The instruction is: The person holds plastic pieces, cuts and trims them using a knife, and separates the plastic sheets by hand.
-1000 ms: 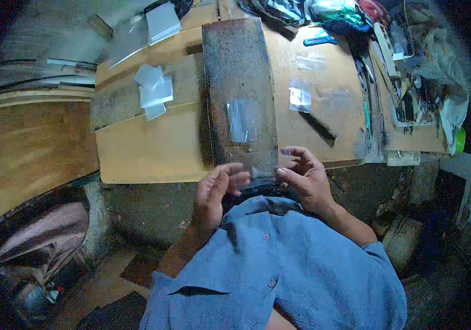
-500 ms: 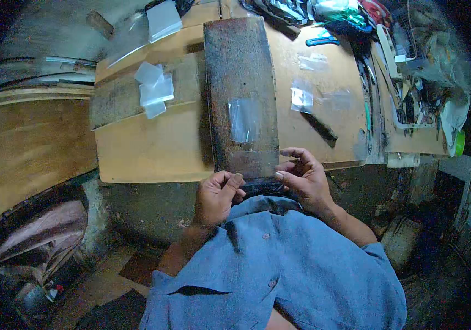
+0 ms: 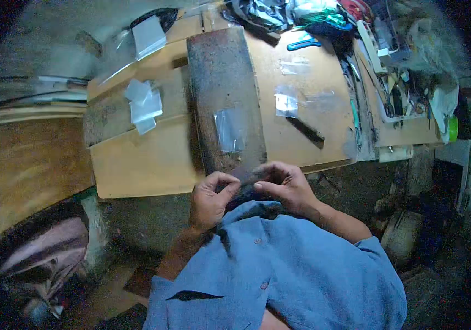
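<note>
My left hand (image 3: pixel 212 198) and my right hand (image 3: pixel 286 186) are at the near end of a long dark wooden board (image 3: pixel 225 71). A small see-through plastic sheet (image 3: pixel 248 174) seems to span between them, hard to make out against the board. On the left, thumb and forefinger are pinched at its edge. My right thumb and fingers are bent round the other side. Just beyond my hands, another clear plastic piece (image 3: pixel 228 131) lies flat on the board.
The board rests across a tan worktable (image 3: pixel 142 165). Clear plastic pieces (image 3: pixel 145 104) lie left, and another shiny piece (image 3: pixel 286 104) lies right, near a dark strip (image 3: pixel 305 132). A blue cutter (image 3: pixel 304 44) and a tool tray (image 3: pixel 406 116) are farther right.
The view has shifted, so the table and board appear farther left. My hands have come slightly closer together at the near end of the board.
</note>
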Available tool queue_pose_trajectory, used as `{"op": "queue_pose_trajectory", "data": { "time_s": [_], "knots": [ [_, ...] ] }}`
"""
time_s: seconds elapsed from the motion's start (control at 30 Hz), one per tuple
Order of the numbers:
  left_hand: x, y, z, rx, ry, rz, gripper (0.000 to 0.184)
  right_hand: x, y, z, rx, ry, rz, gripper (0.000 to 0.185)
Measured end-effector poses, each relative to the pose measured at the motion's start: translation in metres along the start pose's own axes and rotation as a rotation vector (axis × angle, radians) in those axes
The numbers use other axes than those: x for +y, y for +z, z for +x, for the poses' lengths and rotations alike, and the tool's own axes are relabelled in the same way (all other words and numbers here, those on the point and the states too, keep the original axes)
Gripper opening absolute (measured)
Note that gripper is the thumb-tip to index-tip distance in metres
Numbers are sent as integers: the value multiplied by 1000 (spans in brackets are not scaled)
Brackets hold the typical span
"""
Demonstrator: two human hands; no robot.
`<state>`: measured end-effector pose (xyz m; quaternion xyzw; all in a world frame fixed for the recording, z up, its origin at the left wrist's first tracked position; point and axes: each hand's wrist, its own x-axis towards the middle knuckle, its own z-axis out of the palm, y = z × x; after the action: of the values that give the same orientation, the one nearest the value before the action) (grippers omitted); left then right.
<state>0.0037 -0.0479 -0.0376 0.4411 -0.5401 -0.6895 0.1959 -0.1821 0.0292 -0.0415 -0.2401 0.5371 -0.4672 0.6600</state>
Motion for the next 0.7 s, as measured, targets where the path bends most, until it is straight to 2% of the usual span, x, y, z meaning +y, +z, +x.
{"op": "queue_pose_trajectory", "data": {
  "time_s": [0.03, 0.17, 0.3, 0.37, 0.47, 0.53, 0.57, 0.63, 0.67, 0.7],
  "knots": [
    [1, 3, -1, 14, -42, -67, 8, 5, -1, 0, 34, -102, -109, 15],
    [2, 10, -3, 13, -198, -167, 9, 4, -3, -2, 27, -148, -162, 13],
    [0, 16, -2, 45, -115, -105, 15, 6, -2, -2, 45, -112, -195, 15],
    [-6, 15, -3, 20, -143, -209, 17, 7, -2, -2, 39, -118, -199, 15],
    [0, 20, -2, 62, -115, -209, 19, 9, -2, 0, 33, -48, -214, 17],
    [-4, 17, 0, 77, -162, -210, 18, 13, -7, 4, 32, -203, -192, 18],
    [-6, 15, 0, 91, -206, -209, 18, 10, -13, 6, 26, -202, -194, 18],
    [-2, 13, 1, 107, -209, -246, 16, -8, -32, 13, 346, -328, -556, 27],
    [-1, 11, 1, 114, -212, -280, 14, 12, -61, 29, 510, -490, -854, 36],
    [-1, 9, 1, 125, -210, -281, 14, 13, -80, 34, 607, -562, -1144, 40]
  ]
}}
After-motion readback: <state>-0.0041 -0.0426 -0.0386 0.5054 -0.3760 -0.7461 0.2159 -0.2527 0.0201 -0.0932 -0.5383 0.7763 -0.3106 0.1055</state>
